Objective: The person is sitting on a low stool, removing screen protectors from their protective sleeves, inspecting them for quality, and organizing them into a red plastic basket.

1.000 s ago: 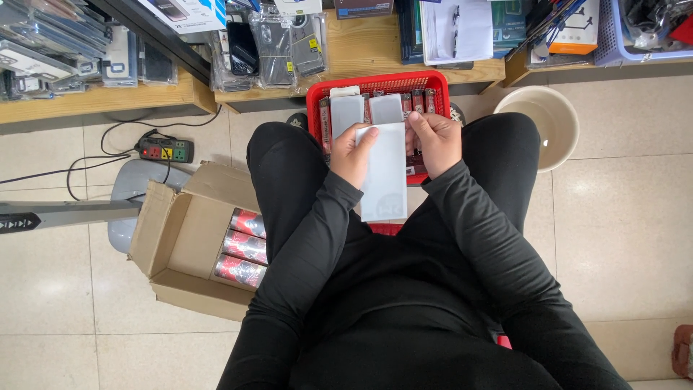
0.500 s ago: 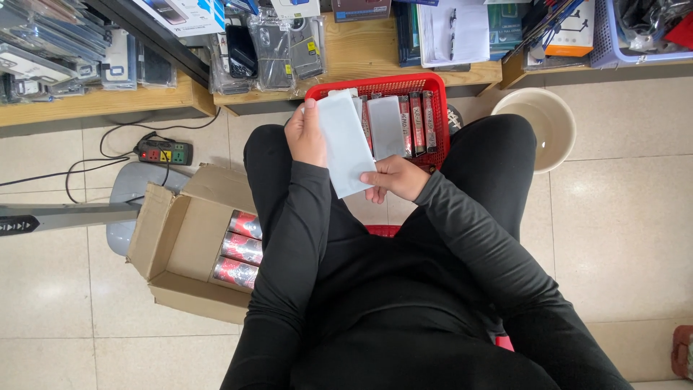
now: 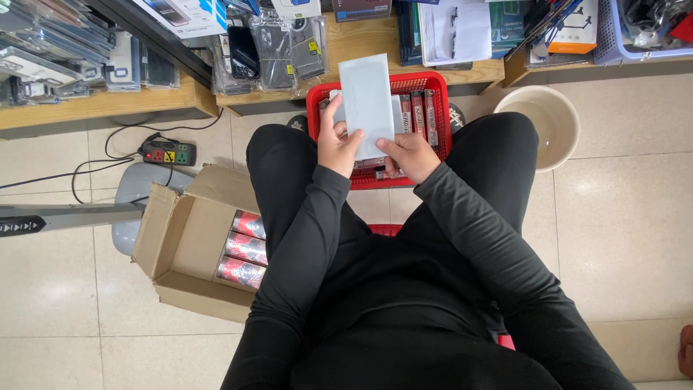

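both hands grip a flat pale grey-white pack [image 3: 367, 105] over the red basket [image 3: 315, 108] between the knees: left hand [image 3: 336, 144] pinches its left edge, right hand [image 3: 408, 153] its lower corner. best to keep it level and steady while handling, clear of the red boxes [image 3: 422, 115] standing inside.

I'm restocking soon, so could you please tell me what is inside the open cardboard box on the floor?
Three red-ended packs lie side by side in the cardboard box. Its near end is hidden behind the person's arm.
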